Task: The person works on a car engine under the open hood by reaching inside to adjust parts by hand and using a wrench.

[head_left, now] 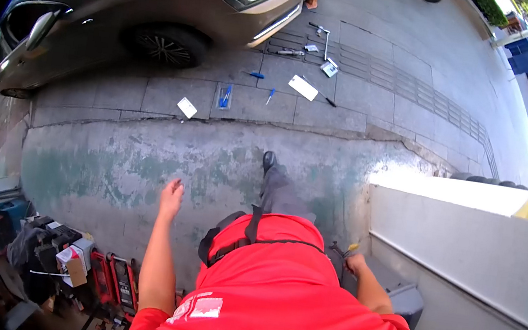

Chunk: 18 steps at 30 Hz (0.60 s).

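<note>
While my right grip (354,263) clasps a dark tool (338,249) — left grip (171,198) loose, empty — I'd avoid the grey box (406,298) beside it.

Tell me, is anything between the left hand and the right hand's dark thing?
Yes, the body in the red shirt is in between: left hand on one side, dark thing in the right hand on the other.

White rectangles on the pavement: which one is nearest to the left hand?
The leftmost white rectangle, ahead of the left hand; the others lie farther off, to its right.
</note>
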{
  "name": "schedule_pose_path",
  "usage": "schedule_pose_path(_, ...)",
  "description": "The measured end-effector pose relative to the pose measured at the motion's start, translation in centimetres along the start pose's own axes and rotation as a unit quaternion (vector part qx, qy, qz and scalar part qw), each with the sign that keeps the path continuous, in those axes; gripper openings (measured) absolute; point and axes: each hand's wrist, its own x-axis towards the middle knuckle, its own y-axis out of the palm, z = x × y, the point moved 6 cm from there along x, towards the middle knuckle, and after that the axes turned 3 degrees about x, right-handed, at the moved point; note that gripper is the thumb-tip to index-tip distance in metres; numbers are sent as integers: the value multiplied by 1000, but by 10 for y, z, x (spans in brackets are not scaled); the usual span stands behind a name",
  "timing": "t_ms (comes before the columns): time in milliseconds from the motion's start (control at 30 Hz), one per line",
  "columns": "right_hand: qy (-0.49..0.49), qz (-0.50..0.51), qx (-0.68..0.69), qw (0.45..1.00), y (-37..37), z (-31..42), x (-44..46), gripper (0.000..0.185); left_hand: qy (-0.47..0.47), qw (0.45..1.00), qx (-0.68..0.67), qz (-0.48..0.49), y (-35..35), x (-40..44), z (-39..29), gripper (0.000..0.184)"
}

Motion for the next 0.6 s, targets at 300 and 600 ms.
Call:
schedule_pose_path(300,-331,-110,-101,932,-167,516,32,22,-365,929,-24,52,68,47,90,39)
schedule_pose_path(600,-535,-142,-48,831,-209,935,-63,20,-387,913,-130,-20,59,250,-4,45)
